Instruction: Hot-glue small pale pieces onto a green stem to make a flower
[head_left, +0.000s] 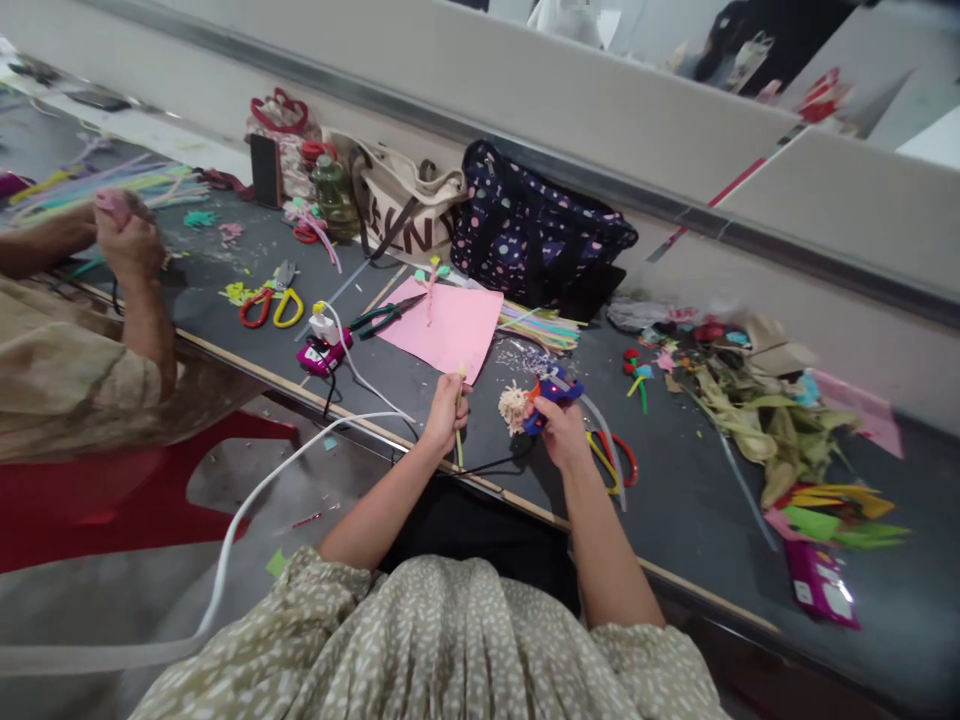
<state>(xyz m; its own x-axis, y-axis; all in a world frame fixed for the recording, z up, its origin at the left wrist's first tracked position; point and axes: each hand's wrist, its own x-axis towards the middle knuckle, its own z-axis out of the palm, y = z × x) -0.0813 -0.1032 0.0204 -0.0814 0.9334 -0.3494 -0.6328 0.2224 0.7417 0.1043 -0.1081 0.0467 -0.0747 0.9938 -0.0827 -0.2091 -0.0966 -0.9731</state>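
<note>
My left hand (448, 413) is closed around a thin pale yellow-green stem (460, 450), which looks like a pipe cleaner, held upright over the table's front edge. A small pale tip shows above the fingers. In my right hand (561, 428) is a blue and orange hot glue gun (553, 388) with a small red light and a clear glue stick (611, 455) trailing from its back. Beside the gun's nozzle lies a cream fluffy clump (514, 408). Scissors with red and yellow handles (626, 462) lie partly behind my right wrist. A pink sheet (450, 325) lies beyond my hands.
Pliers (386, 315) rest at the pink sheet's edge, near a magenta power strip (324, 352) with a white cable. Two bags (536, 235) stand against the wall. Colourful stems (544, 325) and leaf pieces (750, 420) lie about. At left, another person's hands (131, 235) work.
</note>
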